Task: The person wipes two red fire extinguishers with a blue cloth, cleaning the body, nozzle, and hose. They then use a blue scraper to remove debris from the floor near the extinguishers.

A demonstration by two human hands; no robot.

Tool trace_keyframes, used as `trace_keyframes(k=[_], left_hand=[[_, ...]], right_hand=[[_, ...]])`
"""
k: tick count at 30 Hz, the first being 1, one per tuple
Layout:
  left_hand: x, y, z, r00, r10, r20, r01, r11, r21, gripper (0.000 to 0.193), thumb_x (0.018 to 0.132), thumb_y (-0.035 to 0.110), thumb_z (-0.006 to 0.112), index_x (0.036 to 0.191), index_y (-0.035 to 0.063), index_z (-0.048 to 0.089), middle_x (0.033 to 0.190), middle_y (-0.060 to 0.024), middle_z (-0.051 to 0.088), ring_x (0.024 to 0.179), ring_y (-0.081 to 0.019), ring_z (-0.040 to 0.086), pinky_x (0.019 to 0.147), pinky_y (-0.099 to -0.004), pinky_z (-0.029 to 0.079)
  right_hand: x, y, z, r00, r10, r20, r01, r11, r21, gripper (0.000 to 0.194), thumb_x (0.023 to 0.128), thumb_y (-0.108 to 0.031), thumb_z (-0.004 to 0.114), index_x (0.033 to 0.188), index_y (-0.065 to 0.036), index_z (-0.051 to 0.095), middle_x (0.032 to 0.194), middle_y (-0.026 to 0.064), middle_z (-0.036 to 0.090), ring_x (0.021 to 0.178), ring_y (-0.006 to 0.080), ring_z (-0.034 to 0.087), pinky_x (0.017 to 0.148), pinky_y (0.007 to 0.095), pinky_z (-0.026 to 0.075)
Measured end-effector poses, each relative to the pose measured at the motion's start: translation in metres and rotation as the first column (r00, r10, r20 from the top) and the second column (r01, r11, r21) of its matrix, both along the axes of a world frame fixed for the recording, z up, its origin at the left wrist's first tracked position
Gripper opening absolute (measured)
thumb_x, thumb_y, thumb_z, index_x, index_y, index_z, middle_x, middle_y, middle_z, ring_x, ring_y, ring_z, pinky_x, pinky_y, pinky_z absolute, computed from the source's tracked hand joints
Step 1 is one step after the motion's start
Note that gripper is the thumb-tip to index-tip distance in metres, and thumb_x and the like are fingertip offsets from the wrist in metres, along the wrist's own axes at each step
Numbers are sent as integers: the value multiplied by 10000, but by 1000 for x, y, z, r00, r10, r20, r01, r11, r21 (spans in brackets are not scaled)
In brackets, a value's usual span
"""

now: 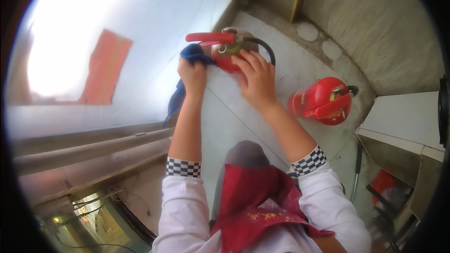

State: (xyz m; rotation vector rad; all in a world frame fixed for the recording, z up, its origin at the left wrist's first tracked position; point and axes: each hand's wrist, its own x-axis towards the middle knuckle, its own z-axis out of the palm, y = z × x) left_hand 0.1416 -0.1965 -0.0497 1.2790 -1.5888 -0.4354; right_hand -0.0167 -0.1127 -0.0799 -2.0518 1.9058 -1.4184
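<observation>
A red fire extinguisher (226, 58) stands on the pale tiled floor, its red lever handle (211, 37) pointing left and its black hose (263, 44) curving off to the right. My left hand (192, 75) grips a dark blue cloth (193, 53) beside the extinguisher, just below the handle. Part of the cloth hangs down behind my forearm. My right hand (258, 77) rests with spread fingers against the extinguisher's upper body, near its neck. To the right is a second red fire extinguisher (325, 102), apart from both hands.
On the left is a bright translucent panel (147, 66) with a red patch (107, 68). Below it runs a pipe (95, 151). A white cabinet (404, 119) stands at the right, near a dark-handled rod (358, 168). A grey wall (372, 24) rises at the back right.
</observation>
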Motion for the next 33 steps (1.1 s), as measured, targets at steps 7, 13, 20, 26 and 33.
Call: trace_keyframes(k=[7, 13, 20, 26, 33], left_hand=[[35, 14, -38, 973, 102, 207, -145, 969, 201, 197, 755, -51, 447, 857, -31, 614, 800, -208, 646, 741, -360, 627, 728, -379, 488], [0, 86, -26, 984, -134, 117, 104, 966, 236, 256, 739, -46, 445, 932, -18, 611, 910, -201, 618, 813, -353, 616, 756, -371, 482], [-24, 117, -28, 954, -297, -42, 290, 878, 380, 235, 739, -94, 464, 914, -38, 611, 864, -56, 571, 769, -116, 545, 693, -227, 441], [-54, 144, -49, 881, -316, -351, 464, 721, 514, 188, 755, -62, 539, 933, -44, 597, 864, -44, 562, 785, -113, 559, 678, -219, 460], [-97, 172, -67, 912, -377, -158, 397, 723, 565, 156, 810, 154, 681, 819, 0, 659, 906, -132, 636, 853, -258, 598, 798, -336, 453]], right_hand=[[12, 25, -16, 988, 35, 149, -36, 999, 5, 497, 730, -32, 624, 1212, -137, 572, 1254, 87, 532, 1191, 245, 469, 945, 403, 336], [47, 63, -58, 761, 102, 641, -280, 942, 182, 547, 676, -115, 757, 1171, -39, 539, 1165, 156, 561, 1092, 335, 536, 905, 402, 430], [26, 86, -64, 589, 40, 807, -522, 782, 342, 416, 751, -195, 733, 1094, -46, 550, 920, 153, 640, 837, 301, 626, 761, 359, 486], [-54, 127, -69, 576, -36, 817, -616, 638, 462, 330, 819, -187, 688, 1078, -38, 548, 862, 102, 630, 820, 137, 602, 711, 311, 479], [-150, 244, -60, 558, -296, 776, -560, 556, 614, 390, 916, -172, 584, 1254, -8, 478, 1102, 60, 595, 928, 122, 566, 858, 279, 465]])
